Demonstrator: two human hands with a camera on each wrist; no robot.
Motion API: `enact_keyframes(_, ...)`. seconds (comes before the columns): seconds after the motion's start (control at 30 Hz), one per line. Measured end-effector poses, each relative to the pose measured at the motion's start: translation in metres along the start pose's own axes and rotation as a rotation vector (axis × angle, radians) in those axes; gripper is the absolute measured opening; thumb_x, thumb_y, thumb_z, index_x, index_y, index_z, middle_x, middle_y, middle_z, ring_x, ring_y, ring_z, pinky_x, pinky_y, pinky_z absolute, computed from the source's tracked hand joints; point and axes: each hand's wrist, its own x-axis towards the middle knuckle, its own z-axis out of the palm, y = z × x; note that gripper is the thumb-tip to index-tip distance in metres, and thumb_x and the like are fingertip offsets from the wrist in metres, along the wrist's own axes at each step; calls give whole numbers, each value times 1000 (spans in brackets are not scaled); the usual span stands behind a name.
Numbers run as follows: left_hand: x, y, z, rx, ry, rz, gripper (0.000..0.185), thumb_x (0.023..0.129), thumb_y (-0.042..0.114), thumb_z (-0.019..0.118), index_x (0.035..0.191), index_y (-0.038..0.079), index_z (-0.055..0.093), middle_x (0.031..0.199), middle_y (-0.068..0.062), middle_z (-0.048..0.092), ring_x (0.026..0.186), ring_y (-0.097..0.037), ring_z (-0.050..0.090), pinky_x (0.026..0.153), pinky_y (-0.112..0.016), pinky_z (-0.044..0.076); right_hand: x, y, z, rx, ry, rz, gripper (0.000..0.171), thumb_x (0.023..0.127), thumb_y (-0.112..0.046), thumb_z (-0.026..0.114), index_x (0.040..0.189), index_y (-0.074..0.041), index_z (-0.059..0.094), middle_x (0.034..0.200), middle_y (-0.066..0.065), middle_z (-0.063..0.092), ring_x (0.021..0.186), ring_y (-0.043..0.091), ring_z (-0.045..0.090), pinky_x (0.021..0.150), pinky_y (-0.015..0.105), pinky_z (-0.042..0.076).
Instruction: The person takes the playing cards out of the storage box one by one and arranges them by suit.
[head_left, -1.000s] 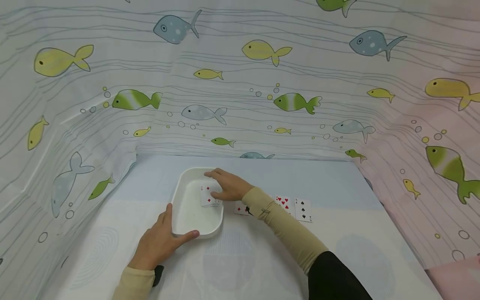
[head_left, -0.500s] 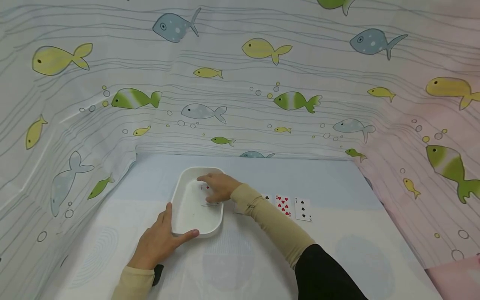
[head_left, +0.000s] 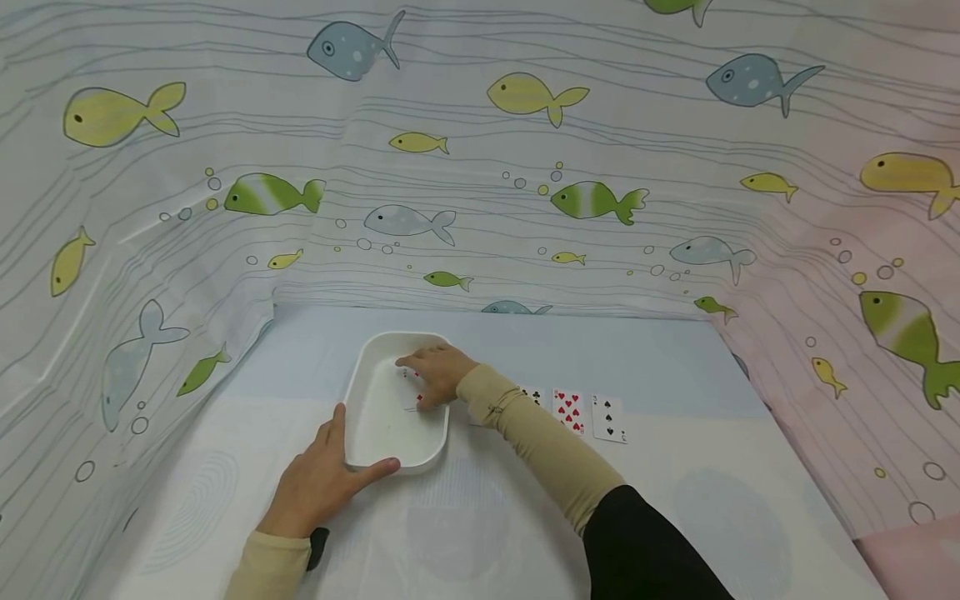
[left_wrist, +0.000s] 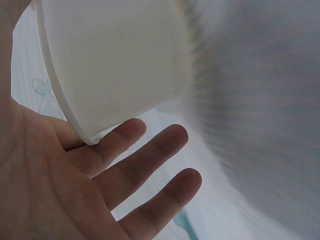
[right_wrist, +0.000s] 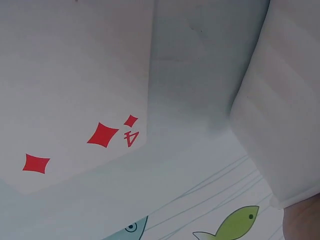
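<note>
My left hand [head_left: 315, 479] rests against the near left corner of a white plastic tray [head_left: 378, 437], thumb along the near side, fingers along the left. The left wrist view shows the fingers [left_wrist: 150, 160] straight beside the tray wall. My right hand [head_left: 438, 375] reaches over the tray's right rim, above a playing card [head_left: 411, 385] with red diamonds inside the tray. Thumb and fingertips lie spread over this card, hiding much of it. Whether they grip it is not plain. The right wrist view shows a four of diamonds [right_wrist: 75, 125] outside the tray wall.
To the right of the tray lie a clubs card [head_left: 534, 395], a hearts card [head_left: 568, 412] and a three of spades [head_left: 609, 419] in a row. My right forearm crosses before them. A fish-print sheet [head_left: 480, 183] surrounds the pale tabletop [head_left: 525, 525].
My right hand has moved left and slightly down over the card in the tray, covering more of it, then stayed almost still. The left hand keeps its place at the tray corner.
</note>
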Motion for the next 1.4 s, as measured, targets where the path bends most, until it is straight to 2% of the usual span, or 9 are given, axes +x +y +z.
enact_keyframes(0.37,0,0,1,5,12,8,131,80,82,60,157,-12,12,150,-35,38,121,-53,54,90,-64,46,4,0,1,-43,-47,10,80,86,-48,75,156,-34,39,151,-2,49,142,19,42,118,37,27)
enact_keyframes(0.87,0,0,1,7,7,1,131,80,82,60,157,-12,11,151,-35,37,119,-54,55,90,-62,48,2,0,5,-27,-2,-1,80,85,-50,76,155,-34,41,149,-3,51,140,20,44,118,38,29)
enact_keyframes(1.1,0,1,1,4,9,2,131,80,82,61,157,-12,11,150,-34,38,119,-53,55,90,-63,48,0,5,6,8,63,-53,84,85,-55,74,156,-25,41,144,0,52,127,16,52,111,32,37)
enact_keyframes(1.23,0,1,0,-1,5,6,130,80,82,60,157,-12,11,150,-35,38,120,-53,55,90,-63,47,-2,7,2,20,117,-93,89,84,-59,73,156,-16,41,146,6,49,132,19,49,112,31,37)
enact_keyframes(1.4,0,2,-2,-3,-2,4,130,81,82,60,157,-12,11,150,-35,38,119,-53,56,90,-63,47,-6,10,2,44,175,-111,91,83,-57,74,156,-13,40,146,9,47,135,21,45,113,32,36)
